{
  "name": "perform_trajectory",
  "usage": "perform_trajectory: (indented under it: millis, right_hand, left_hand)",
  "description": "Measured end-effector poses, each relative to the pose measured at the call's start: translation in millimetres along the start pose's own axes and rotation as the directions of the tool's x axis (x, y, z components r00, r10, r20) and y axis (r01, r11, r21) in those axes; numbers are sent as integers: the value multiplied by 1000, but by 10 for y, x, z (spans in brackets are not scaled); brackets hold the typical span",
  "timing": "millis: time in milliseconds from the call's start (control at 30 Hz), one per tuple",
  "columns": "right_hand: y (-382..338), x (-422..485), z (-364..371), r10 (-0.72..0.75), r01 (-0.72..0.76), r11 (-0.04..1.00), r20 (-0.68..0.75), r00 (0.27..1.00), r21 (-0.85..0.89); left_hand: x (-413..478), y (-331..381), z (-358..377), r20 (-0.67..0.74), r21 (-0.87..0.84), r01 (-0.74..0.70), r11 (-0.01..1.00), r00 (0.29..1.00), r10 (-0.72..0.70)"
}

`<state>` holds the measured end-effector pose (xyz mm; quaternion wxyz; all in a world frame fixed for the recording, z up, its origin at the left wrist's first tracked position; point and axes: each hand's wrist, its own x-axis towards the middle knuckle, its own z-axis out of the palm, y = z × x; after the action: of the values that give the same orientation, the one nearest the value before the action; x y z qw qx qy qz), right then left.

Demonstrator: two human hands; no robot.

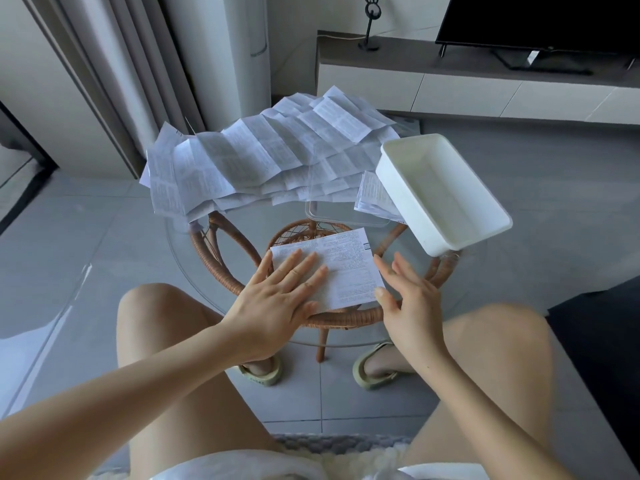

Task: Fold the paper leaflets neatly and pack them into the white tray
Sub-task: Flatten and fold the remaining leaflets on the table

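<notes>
A round glass table (180, 251) on a wicker base (221, 261) stands between the person's knees. Its far half is covered by a loose pile of unfolded leaflets (249, 161), creased and overlapping, some hanging over the left rim. Beyond the table are a curtain (138, 64), a low cabinet (450, 81) and a dark television (540, 22). Through the glass a pair of pale slippers (263, 374) shows on the tiled floor.

One folded leaflet (349, 268) lies flat on the near part of the glass, printed side up. The left hand (280, 299) rests on its left half, palm down, with the fingers straight and spread, pressing the paper flat and holding nothing. The right hand (408, 303) stands at the leaflet's right edge with the fingers extended and slightly apart. Its thumb tip is at the lower right corner, and whether it touches the paper cannot be told. Nothing lies between the hands and the sheet.

The white tray (440, 185) sits at the right side of the table, just beyond the right hand, and has nothing in it. A small stack of leaflets (372, 194) is tucked against its left wall. A clear plastic lid (346, 218) lies on the glass between the tray and the big pile.
</notes>
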<state>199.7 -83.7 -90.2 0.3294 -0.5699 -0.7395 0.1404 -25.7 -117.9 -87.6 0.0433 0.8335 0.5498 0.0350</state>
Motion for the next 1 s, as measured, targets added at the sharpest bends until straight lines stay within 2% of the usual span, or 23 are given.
perform_trajectory:
  millis: [200, 300, 367, 433, 500, 567, 667, 767, 833, 900, 1000]
  right_hand:
    - [4, -1, -13, -31, 31, 1000, 11, 999, -4]
    - [32, -30, -35, -99, 101, 993, 33, 995, -64]
    - [22, 20, -67, -91, 98, 992, 72, 993, -86]
    - [-21, 90, -119, -149, 162, 971, 80, 986, -178]
    - [-3, 108, -180, -316, 371, 868, 209, 926, -331]
    - [44, 99, -216, -403, 556, 744, 414, 816, -370]
    - [32, 36, -319, -469, 670, 646, 502, 727, -366]
    - [-68, -76, -408, -585, 753, 561, 480, 654, -344]
    - [-104, -175, -419, -639, 781, 540, 452, 623, -313]
    - [-137, -244, -406, -653, 777, 569, 427, 625, -267]
    - [-181, -244, -409, -678, 747, 649, 334, 655, -146]
  left_hand:
    - [-203, -62, 20, -55, 21, 46, 999, 997, -44]
    - [-228, -78, 26, -26, 14, 63, 998, 998, -63]
    - [-223, -73, 8, 12, 14, 58, 998, 998, -58]
    - [-201, -87, -16, 20, 0, 58, 998, 998, -58]
    - [-189, -110, -50, 36, -25, 69, 997, 997, -68]
    - [-166, -132, -117, 34, 2, 44, 999, 998, -44]
    - [-124, -178, -196, -1, 100, -32, 994, 999, 33]
    - [-38, -142, -305, -71, 119, -79, 990, 994, 88]
    - [-46, 13, -373, -133, -5, -83, 997, 988, 82]
    - [-95, 242, -351, -126, -91, -75, 993, 990, 63]
    - [-150, 395, -159, -107, 84, -133, 988, 984, 142]
